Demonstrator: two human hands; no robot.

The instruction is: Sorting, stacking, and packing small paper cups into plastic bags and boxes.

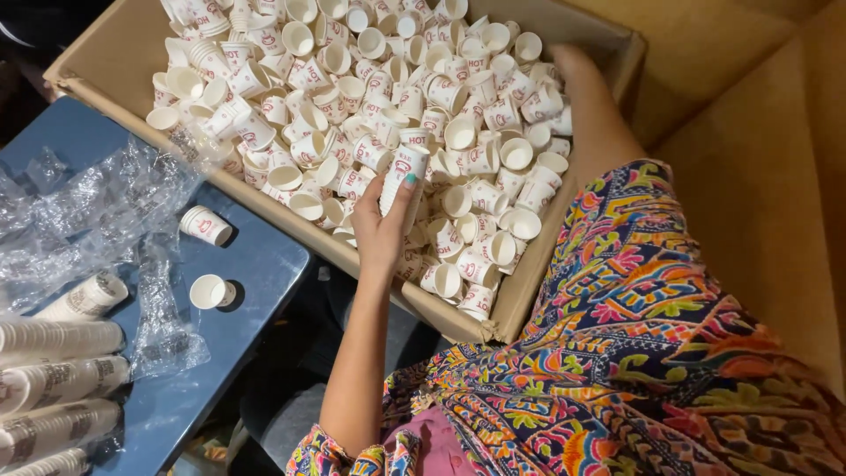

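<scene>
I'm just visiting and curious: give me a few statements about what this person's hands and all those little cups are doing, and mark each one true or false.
1. The left hand holds a nested stack of cups. True.
2. The cardboard box is full of loose white paper cups. True.
3. The right hand rests on the blue table. False: it reaches into the box at its far side.
4. The blue table bears no cups. False: two loose cups and wrapped stacks lie there.
5. Crumpled clear plastic wrap lies on the table. True.
</scene>
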